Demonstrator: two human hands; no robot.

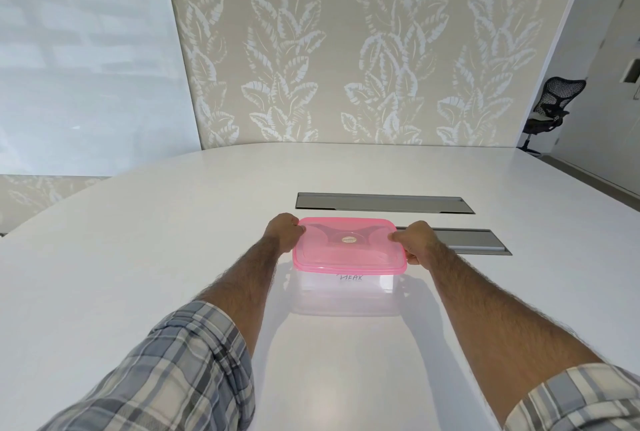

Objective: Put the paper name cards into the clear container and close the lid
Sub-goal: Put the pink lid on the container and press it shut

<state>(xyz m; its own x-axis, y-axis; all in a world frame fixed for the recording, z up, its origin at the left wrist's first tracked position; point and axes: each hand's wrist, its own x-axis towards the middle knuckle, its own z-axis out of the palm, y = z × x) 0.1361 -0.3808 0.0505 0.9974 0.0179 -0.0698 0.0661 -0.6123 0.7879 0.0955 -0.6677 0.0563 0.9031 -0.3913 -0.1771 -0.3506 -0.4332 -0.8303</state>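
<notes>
A clear container [343,292] stands on the white table [138,257] in front of me. A pink translucent lid [348,252] lies on top of it. Through the front wall a paper name card [350,278] with handwritten letters shows inside. My left hand [282,233] grips the lid's left edge, thumb on top. My right hand [417,243] grips the right edge the same way. Whether the lid is fully seated I cannot tell.
Two grey recessed cable slots, a far cable slot [381,203] and a near cable slot [460,240], lie in the table just behind the container. A leaf-patterned wall stands beyond the table. A black office chair [550,108] is at the far right.
</notes>
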